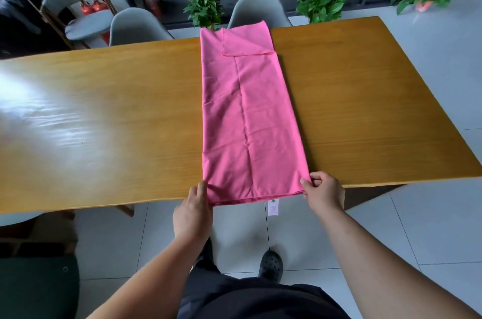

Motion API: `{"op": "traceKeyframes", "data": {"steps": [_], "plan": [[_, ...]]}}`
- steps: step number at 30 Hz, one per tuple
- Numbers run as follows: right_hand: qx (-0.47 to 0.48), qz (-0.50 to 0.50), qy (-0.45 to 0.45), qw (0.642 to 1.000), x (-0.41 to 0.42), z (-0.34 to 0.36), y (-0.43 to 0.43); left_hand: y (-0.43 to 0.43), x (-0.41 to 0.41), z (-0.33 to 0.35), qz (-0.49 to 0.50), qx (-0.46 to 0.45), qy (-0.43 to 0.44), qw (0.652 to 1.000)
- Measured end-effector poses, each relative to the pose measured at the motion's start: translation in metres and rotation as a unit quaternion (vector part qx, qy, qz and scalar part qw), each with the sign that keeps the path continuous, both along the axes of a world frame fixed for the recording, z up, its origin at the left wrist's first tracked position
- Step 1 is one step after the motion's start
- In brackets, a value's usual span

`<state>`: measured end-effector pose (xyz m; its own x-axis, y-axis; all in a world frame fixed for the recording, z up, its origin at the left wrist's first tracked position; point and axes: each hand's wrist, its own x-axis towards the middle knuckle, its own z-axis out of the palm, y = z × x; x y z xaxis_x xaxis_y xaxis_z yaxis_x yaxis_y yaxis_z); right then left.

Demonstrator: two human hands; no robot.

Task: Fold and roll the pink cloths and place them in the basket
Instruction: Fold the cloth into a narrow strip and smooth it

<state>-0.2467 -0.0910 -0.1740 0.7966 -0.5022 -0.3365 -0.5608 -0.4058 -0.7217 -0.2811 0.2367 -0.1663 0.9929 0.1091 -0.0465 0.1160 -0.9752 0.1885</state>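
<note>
A pink cloth [250,115] lies folded into a long strip straight across the wooden bench [104,123]. It runs from the near edge to the far edge, a little right of the bench's middle. Its far end reaches just past the far edge, where a smaller flap [245,40] is turned back over the strip. A lengthwise crease runs down the middle of the cloth. A white label [273,207] hangs from the cloth's near end, below the bench's near edge.

The left hand [193,211] sits at the cloth's near-left corner. Its fingers are fairly straight and lie along the cloth's side edge, touching it. Whether it pinches the fabric cannot be told. The right hand [323,193] is at the near-right corner, with its fingers curled and the fabric's corner pinched between thumb and fingertips. Both hands are at the bench's near edge.

Beyond the far edge stand two grey chairs [258,9], with potted plants [204,9] on the floor behind them. Below the bench, a black shoe [270,265] rests on the pale tiled floor [365,240].
</note>
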Motion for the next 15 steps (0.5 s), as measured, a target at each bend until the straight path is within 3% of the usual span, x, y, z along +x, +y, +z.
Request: {"op": "traceKeyframes", "data": {"steps": [7, 15], "plan": [[-0.043, 0.004, 0.005, 0.999, -0.007, 0.007, 0.005, 0.011, -0.005, -0.005, -0.092, 0.043, -0.036, 0.994], [-0.079, -0.002, 0.086, 0.993, -0.014, 0.015, 0.0, 0.013, -0.015, -0.009, 0.005, -0.082, 0.03, 0.996]]}}
